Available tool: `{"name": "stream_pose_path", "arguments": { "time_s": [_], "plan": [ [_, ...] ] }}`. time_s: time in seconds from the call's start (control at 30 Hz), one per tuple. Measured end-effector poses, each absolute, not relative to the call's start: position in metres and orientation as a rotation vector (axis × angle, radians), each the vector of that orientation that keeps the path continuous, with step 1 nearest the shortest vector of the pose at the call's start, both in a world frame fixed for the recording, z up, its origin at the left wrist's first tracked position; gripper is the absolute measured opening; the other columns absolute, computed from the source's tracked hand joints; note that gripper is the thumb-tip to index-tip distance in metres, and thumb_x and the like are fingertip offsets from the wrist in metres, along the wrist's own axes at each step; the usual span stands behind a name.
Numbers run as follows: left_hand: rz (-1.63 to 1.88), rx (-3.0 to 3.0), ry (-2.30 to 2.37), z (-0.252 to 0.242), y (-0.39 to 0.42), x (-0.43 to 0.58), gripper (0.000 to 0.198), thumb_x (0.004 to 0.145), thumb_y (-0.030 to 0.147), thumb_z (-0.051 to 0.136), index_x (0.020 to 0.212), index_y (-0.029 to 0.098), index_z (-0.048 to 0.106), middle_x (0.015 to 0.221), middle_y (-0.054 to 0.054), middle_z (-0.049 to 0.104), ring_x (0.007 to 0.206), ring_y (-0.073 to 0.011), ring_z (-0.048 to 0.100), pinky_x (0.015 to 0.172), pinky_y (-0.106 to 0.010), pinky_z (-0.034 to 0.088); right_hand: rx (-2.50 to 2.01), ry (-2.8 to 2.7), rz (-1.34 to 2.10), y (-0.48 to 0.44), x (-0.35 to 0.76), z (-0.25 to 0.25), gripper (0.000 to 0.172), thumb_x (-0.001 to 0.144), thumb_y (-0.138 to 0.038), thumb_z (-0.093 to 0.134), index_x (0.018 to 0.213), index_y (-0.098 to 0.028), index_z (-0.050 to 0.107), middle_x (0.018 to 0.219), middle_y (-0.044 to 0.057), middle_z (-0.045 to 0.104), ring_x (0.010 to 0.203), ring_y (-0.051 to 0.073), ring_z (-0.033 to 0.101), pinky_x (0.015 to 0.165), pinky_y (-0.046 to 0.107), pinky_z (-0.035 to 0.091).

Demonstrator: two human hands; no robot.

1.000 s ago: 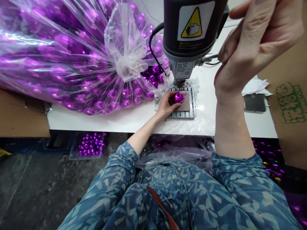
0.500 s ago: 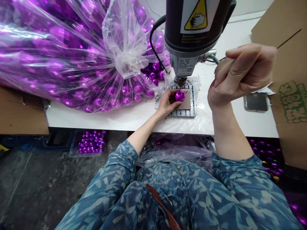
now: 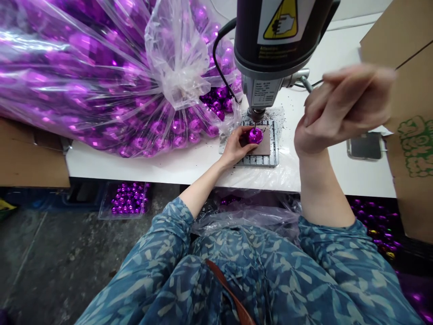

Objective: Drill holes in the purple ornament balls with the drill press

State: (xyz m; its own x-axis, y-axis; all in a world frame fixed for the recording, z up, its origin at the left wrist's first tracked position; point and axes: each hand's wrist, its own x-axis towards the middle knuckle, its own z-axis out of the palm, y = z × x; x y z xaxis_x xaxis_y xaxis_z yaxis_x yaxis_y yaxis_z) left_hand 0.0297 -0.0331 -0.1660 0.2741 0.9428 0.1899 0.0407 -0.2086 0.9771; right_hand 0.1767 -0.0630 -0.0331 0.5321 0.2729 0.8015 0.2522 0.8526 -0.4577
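Observation:
Between the thumb and fingers of my left hand (image 3: 238, 146) is a shiny purple ball (image 3: 255, 136). It rests on a brown pad (image 3: 265, 146) over the slotted metal base (image 3: 274, 155) of a drill press (image 3: 275, 49). The drill bit (image 3: 255, 123) comes down onto the top of the ball; whether it has entered cannot be made out. My right hand (image 3: 341, 108), slightly blurred, is closed around the press's feed lever (image 3: 306, 83), whose end is hidden in the fist. Dark shavings lie scattered around the base.
A large clear bag of purple balls (image 3: 101, 81) covers the table's left side. Cardboard boxes stand at left (image 3: 30, 158) and right (image 3: 412, 90). A phone-like dark object (image 3: 365, 146) lies at right. Below the table is a clear bin of small purple balls (image 3: 128, 198).
The whole view has shifted slightly. My right hand remains on the lever and is now more blurred. My left hand still holds the ball under the bit.

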Motion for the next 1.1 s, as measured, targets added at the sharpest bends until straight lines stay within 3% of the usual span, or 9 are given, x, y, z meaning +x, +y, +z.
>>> {"name": "stream_pose_path", "arguments": {
  "time_s": [0.07,0.2,0.33,0.47,0.6,0.7,0.83,0.93,1.1],
  "plan": [
    [1.124,1.507,0.945,-0.165,-0.034,0.031,0.054,0.068,0.035,0.094,0.113,0.024,0.066,0.121,-0.008,0.069,0.124,-0.0301,0.063,0.114,-0.049,0.047,-0.648,-0.995,0.047,-0.061,0.176,-0.004,0.056,0.089,-0.067,0.05,0.084,-0.012,0.06,0.06,-0.002,0.037,0.049,-0.005,0.042,0.05,0.015,0.024],
    [1.196,1.547,1.019,-0.159,-0.052,0.025,0.052,0.07,0.034,0.093,0.111,0.023,0.063,0.116,-0.007,0.067,0.115,-0.0271,0.064,0.105,-0.045,0.051,-0.89,-1.042,0.254,-0.049,0.184,0.04,0.077,0.049,-0.088,0.046,0.065,-0.012,0.043,0.056,-0.002,0.022,0.047,-0.006,0.034,0.051,0.014,0.023],
    [0.871,1.863,0.896,-0.138,-0.094,-0.007,0.046,0.072,0.037,0.092,0.107,0.023,0.065,0.109,-0.007,0.068,0.097,-0.0229,0.064,0.09,-0.039,0.052,-0.919,-1.086,0.257,-0.045,0.188,0.047,0.068,0.064,-0.077,0.046,0.059,-0.01,0.039,0.06,0.0,0.025,0.05,-0.009,0.032,0.055,0.012,0.024],
    [0.41,2.017,0.661,-0.114,-0.115,-0.032,0.044,0.07,0.047,0.093,0.104,0.026,0.074,0.106,-0.007,0.072,0.099,-0.0261,0.065,0.09,-0.039,0.052,-0.884,-1.035,0.259,-0.041,0.188,0.04,0.077,0.044,-0.084,0.042,0.065,-0.01,0.049,0.056,0.0,0.021,0.049,-0.007,0.031,0.054,0.013,0.022],
    [0.984,1.877,0.931,-0.108,-0.061,-0.026,0.012,0.093,0.033,0.073,0.098,0.023,0.075,0.103,-0.007,0.071,0.104,-0.0245,0.064,0.105,-0.042,0.049,-0.851,-1.032,0.212,-0.027,0.194,0.036,0.082,0.045,-0.088,0.045,0.07,-0.011,0.053,0.059,0.0,0.031,0.049,-0.005,0.032,0.051,0.017,0.023],
    [1.229,1.926,1.197,-0.11,0.005,-0.008,0.012,0.087,0.014,0.073,0.098,0.019,0.074,0.108,-0.012,0.069,0.131,-0.0337,0.055,0.122,-0.051,0.036,-0.811,-1.029,0.154,-0.018,0.199,0.035,0.083,0.048,-0.091,0.045,0.069,-0.011,0.051,0.066,0.002,0.04,0.056,-0.006,0.037,0.056,0.014,0.036],
    [0.306,2.432,1.753,-0.106,0.053,0.013,0.034,0.086,0.001,0.058,0.116,0.002,0.073,0.136,-0.026,0.065,0.149,-0.0403,0.041,0.128,-0.058,0.026,-0.797,-1.032,0.126,-0.018,0.199,0.035,0.084,0.052,-0.09,0.048,0.071,-0.009,0.053,0.069,0.003,0.041,0.071,-0.005,0.047,0.074,0.009,0.05],
    [-0.145,2.535,1.939,-0.105,0.055,0.018,0.042,0.09,0.004,0.054,0.128,0.004,0.071,0.153,-0.026,0.056,0.15,-0.0423,0.041,0.128,-0.064,0.02,-0.782,-1.044,0.135,-0.021,0.197,0.035,0.082,0.052,-0.089,0.05,0.07,-0.009,0.052,0.069,0.002,0.037,0.066,-0.006,0.042,0.07,0.01,0.047],
    [0.482,2.539,1.788,-0.11,0.049,-0.004,0.036,0.099,0.024,0.058,0.132,0.018,0.07,0.157,-0.02,0.05,0.143,-0.042,0.051,0.128,-0.066,0.021,-0.766,-1.051,0.183,-0.021,0.198,0.036,0.073,0.057,-0.083,0.053,0.068,-0.011,0.042,0.068,0.001,0.036,0.064,-0.008,0.034,0.067,0.01,0.04]
  ]
}}
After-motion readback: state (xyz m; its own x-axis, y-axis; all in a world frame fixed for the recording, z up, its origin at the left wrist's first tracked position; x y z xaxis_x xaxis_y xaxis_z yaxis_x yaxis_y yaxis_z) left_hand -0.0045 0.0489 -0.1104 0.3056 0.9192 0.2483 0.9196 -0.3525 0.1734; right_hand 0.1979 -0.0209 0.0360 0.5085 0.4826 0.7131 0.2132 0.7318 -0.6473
